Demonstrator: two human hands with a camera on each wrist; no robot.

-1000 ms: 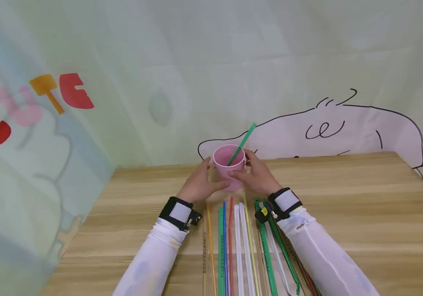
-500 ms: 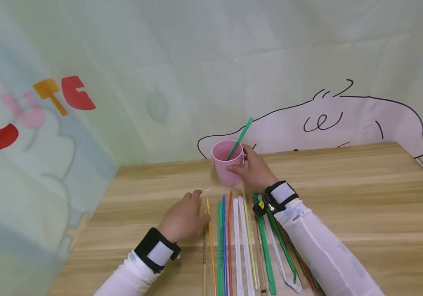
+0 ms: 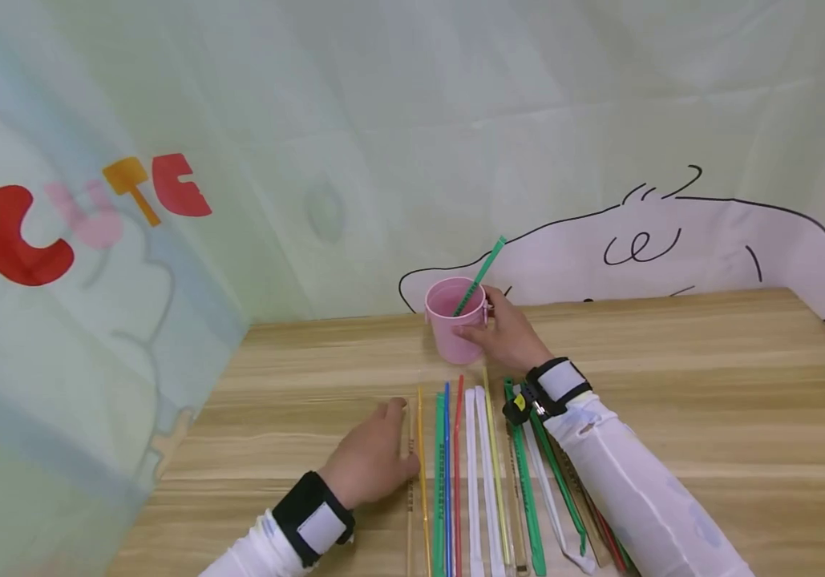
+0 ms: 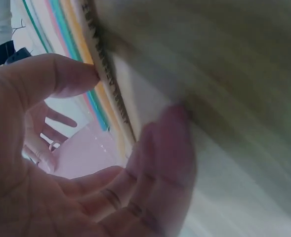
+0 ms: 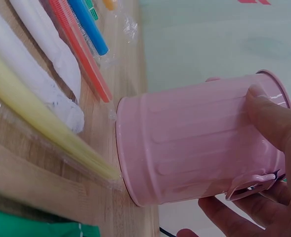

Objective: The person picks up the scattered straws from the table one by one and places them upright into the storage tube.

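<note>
My right hand grips the side of a small pink bucket, its thumb on the near wall. A green-wrapped straw leans in the bucket, its upper end above the rim. In the right wrist view the bucket has its base at the table and a small side handle by the fingers. My left hand reaches over the leftmost straw, which is brown with dark lettering. In the left wrist view my thumb lies at this straw, with the fingers apart from it and bent.
Several straws lie side by side on the wooden table, among them an orange straw, a blue straw, a red straw and white-wrapped straws. Green straws lie under my right forearm. A printed cloth hangs behind the table.
My left hand has let go of the bucket and come back toward me to the leftmost straw. My right hand still holds the bucket, which stays near the same place.
</note>
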